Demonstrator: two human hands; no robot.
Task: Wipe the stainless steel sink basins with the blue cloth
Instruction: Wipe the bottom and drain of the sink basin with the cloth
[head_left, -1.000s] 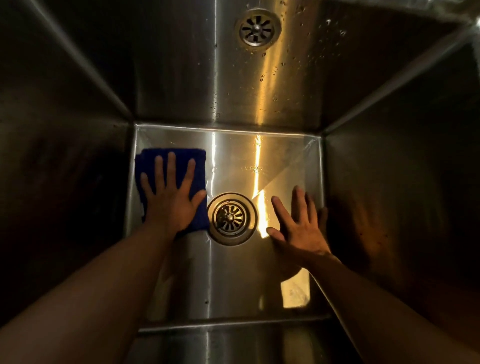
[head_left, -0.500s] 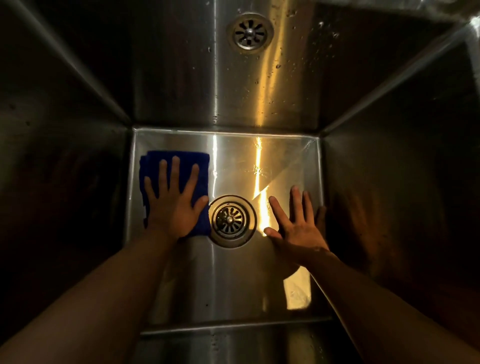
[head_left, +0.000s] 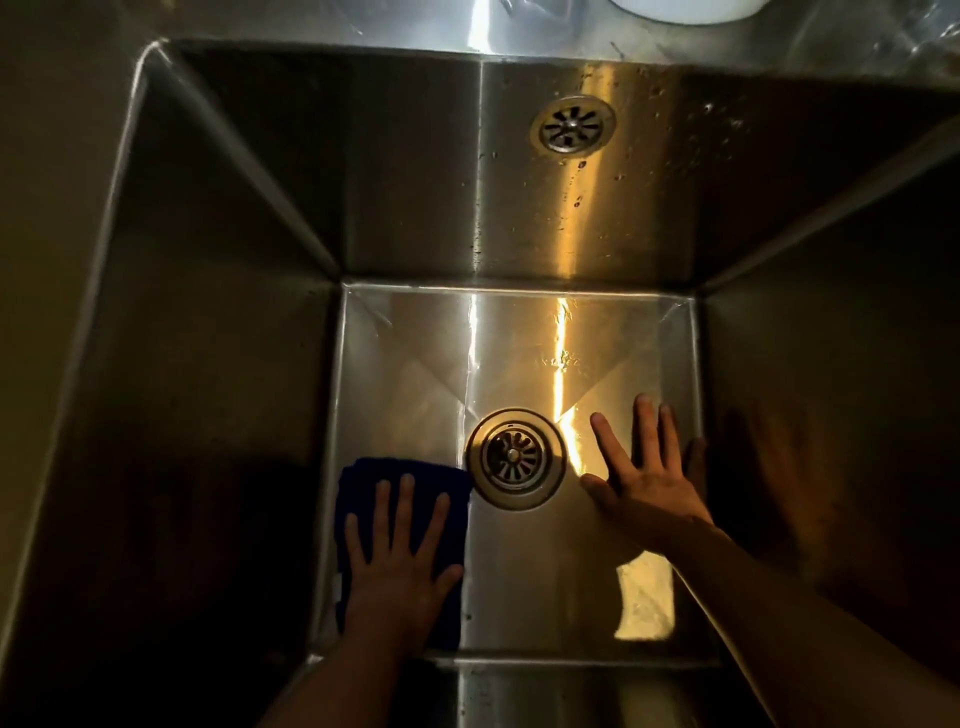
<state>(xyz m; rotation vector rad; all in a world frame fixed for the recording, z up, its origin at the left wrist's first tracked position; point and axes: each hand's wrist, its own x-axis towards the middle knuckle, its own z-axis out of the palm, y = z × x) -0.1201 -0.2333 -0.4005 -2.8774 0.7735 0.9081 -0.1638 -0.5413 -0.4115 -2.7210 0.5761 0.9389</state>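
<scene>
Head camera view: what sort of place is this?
Probably a washing-up station in a commercial or utility kitchen. Clues: a deep, square-walled stainless steel basin, a drain strainer in its floor, an overflow grille on the back wall, and a left hand pressing a blue cloth flat.

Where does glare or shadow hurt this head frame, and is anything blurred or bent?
Head view: a glare streak runs down the back wall and over the basin floor beside the drain strainer; side walls fall into shadow; the blue cloth under the left hand reads dark navy; the right hand is sharp, its wall reflection smeared; wide-angle lens splays the walls.
</scene>
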